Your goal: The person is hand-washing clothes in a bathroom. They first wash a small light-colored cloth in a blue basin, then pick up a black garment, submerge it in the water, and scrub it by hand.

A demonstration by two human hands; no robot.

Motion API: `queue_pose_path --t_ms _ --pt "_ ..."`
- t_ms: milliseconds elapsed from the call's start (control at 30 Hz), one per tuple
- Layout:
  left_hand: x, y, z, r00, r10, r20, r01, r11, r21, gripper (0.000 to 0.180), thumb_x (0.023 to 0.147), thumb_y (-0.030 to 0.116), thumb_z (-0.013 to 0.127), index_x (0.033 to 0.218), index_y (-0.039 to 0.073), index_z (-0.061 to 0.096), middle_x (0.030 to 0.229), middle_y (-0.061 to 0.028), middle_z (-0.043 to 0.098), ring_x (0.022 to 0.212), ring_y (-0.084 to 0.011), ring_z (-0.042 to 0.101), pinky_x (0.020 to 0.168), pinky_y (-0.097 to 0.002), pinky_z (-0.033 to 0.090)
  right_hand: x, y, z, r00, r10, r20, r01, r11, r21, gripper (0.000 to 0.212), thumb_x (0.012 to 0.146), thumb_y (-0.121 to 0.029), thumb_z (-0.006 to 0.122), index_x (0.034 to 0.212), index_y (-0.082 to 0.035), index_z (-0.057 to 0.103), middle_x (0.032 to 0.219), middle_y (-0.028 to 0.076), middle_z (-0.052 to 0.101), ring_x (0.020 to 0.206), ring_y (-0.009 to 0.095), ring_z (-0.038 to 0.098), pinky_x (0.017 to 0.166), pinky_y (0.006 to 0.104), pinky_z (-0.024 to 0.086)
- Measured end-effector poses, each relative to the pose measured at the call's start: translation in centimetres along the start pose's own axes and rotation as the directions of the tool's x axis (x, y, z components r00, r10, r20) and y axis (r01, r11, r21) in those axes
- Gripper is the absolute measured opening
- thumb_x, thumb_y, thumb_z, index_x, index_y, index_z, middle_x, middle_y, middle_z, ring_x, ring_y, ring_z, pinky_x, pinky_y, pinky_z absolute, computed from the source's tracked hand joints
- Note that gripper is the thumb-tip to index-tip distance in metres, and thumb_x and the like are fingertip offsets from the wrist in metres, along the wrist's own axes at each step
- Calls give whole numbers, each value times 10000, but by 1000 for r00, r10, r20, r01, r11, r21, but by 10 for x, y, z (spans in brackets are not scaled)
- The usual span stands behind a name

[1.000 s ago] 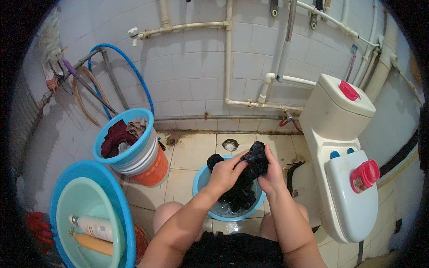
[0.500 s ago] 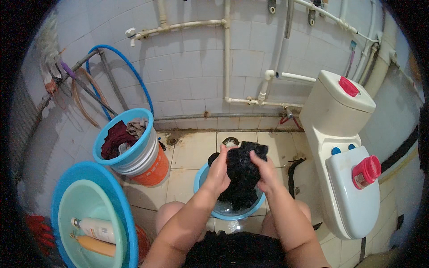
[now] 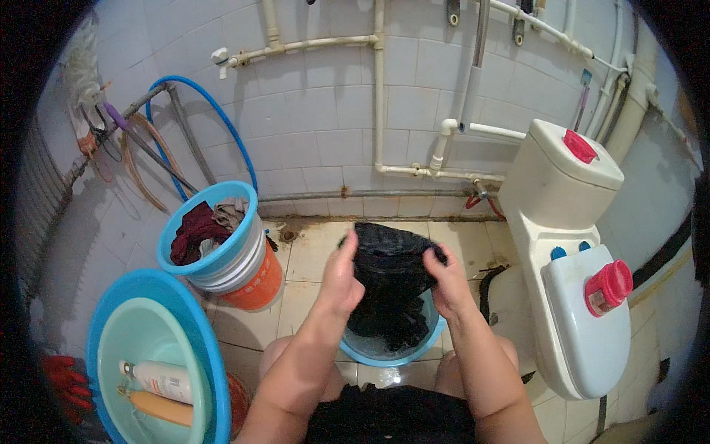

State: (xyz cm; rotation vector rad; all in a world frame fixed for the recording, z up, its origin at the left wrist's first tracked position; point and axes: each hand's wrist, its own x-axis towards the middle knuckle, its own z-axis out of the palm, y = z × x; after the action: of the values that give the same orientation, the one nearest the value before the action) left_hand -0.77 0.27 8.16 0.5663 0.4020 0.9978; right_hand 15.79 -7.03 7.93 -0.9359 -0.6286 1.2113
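A wet-looking black garment point(image 3: 390, 270) hangs stretched between my two hands, its lower part down in a light blue basin point(image 3: 384, 358) on the floor. My left hand point(image 3: 342, 277) grips its left edge, the thumb pointing up. On the other side, my right hand point(image 3: 447, 281) pinches the upper right corner. Some water shows at the basin's bottom, next to the dark cloth. The garment's exact kind cannot be made out, and it covers the basin's far rim.
Left of me, a blue basin of clothes point(image 3: 251, 194) tops a white and orange bucket point(image 3: 259, 285). Nearer, a pale green basin point(image 3: 111, 325) holding a bottle sits inside a larger blue tub point(image 3: 214, 355). On the right stands a toilet point(image 3: 584, 333) with a red jar point(image 3: 608, 287) on its lid.
The black garment, bunched before, is now spread wider between my hands. My left hand has moved slightly left and my right hand slightly right.
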Motion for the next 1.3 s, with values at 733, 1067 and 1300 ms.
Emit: queue_pose_path --t_ms 733,1067,1300 --pt "1 -73 -39 934 -290 211 351 859 -374 377 942 458 345 805 132 475 680 -15 491 621 -154 480 641 -322 441 -26 48 55 629 -482 611 665 -74 -743 210 825 -249 558 686 -92 576 659 98 526 575 266 555 506 391 437" --pt "-8 -64 7 926 -309 -215 278 947 -163 293 897 381 472 964 130 608 915 -28 638 838 -205 606 768 -357 481 20 57 20 879 -459 -131 332 785 -523 216 815 -198 630 864 -11 534 895 95 575 795 207 548 711 310 432" --pt "-3 -45 7 940 -286 -185 256 952 -168 262 871 331 559 946 80 574 898 -49 632 808 -185 617 746 -346 506 20 34 12 944 -115 -309 89 991 -96 170 846 -188 611 775 -58 528 732 18 537 645 91 482 604 250 418"
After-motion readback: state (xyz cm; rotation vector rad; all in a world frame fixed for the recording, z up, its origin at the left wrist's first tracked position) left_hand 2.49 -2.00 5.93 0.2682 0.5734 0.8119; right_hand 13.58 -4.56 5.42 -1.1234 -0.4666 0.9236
